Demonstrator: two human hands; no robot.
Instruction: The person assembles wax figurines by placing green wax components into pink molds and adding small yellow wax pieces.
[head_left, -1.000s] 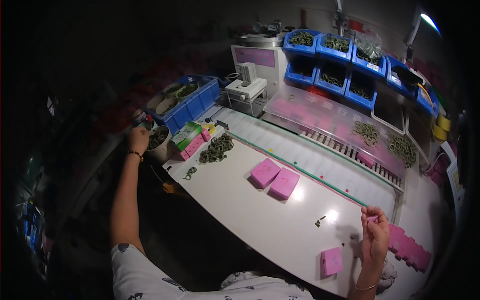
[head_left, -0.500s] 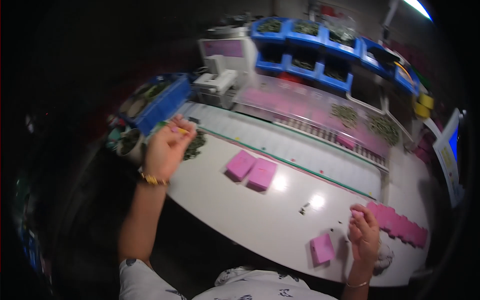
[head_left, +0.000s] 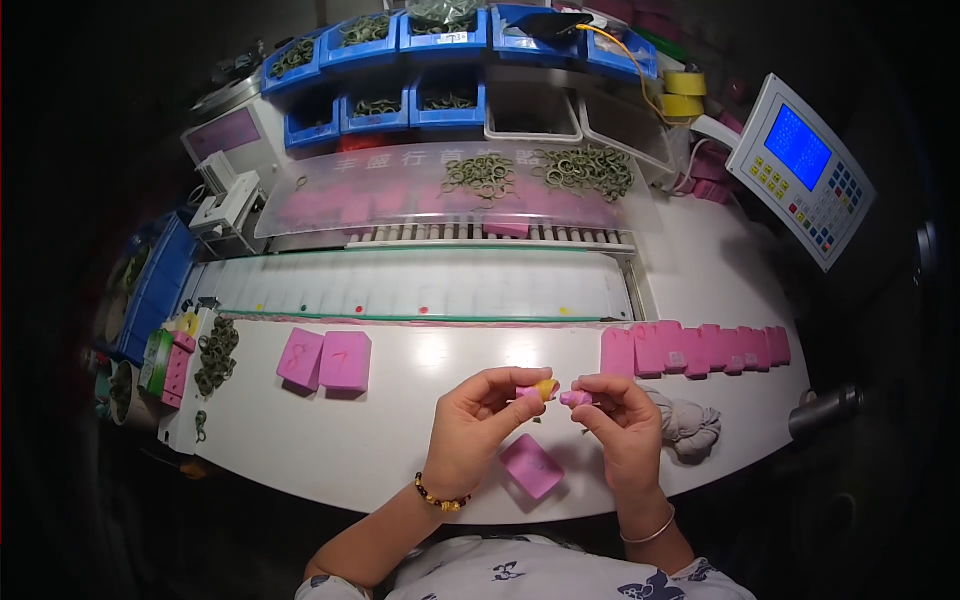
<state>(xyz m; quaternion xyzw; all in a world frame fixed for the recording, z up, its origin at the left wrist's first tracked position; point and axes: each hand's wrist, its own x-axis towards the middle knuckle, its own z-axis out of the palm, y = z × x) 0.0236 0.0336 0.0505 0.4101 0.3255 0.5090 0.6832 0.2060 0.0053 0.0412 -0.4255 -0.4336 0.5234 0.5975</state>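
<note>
Over the front of the white table my left hand (head_left: 478,430) is closed in a pinch at a small yellow-and-pink piece (head_left: 545,389). Close beside it, a narrow gap apart, my right hand (head_left: 628,430) is closed too, with a small pink bit (head_left: 575,398) at its fingertips. Whether the pink is a wrap on the fingertips or something held, I cannot tell. Below and between the hands lies a single pink block (head_left: 532,466). Further left, two pink blocks (head_left: 345,362) with red marks lie side by side.
A row of pink blocks (head_left: 700,348) lines the right, behind a bundled cloth (head_left: 690,425). Small green rings (head_left: 217,355) lie in a heap at left. A white belt (head_left: 420,285) runs behind, under blue bins (head_left: 445,103). A control panel (head_left: 805,170) stands far right.
My view has turned to the right. My left hand has come from the far left, near the green rings, to the middle beside my right hand. Both are now above the single pink block.
</note>
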